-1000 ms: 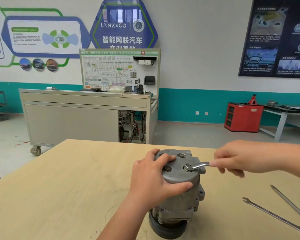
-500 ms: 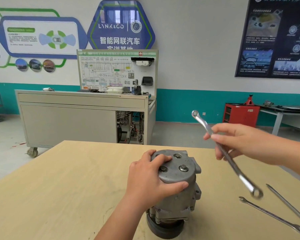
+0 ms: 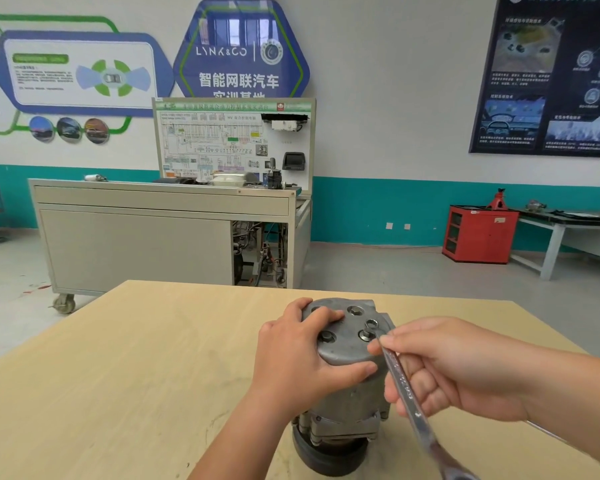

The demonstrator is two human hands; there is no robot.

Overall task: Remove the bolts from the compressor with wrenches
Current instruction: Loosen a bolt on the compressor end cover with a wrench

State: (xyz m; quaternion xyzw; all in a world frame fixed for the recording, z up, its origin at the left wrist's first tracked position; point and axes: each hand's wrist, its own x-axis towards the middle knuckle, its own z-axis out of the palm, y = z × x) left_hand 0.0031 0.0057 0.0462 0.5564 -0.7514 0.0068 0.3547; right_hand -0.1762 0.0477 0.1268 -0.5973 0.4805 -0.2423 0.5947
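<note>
A grey metal compressor (image 3: 347, 403) stands upright on the wooden table (image 3: 125, 375), its black pulley at the bottom. Several bolts show on its round top plate; one bolt (image 3: 327, 337) sits near my fingers. My left hand (image 3: 302, 358) grips the top of the compressor, thumb on its front edge. My right hand (image 3: 454, 368) holds a steel wrench (image 3: 406, 396) by its shaft. The wrench's far ring end sits at a bolt (image 3: 367, 335) on the right side of the top plate. Its near end points down toward me at the bottom edge.
A grey wheeled training bench (image 3: 160, 233) with a wiring board stands behind the table. A red cabinet (image 3: 478, 233) and a white bench (image 3: 568, 230) are at the far right by the wall. The two spare wrenches are hidden behind my right arm.
My right hand lifted the wrench off the bolt, swung it up in the air, and has brought it back down onto the right bolt at a new angle. The left hand kept its grip.
</note>
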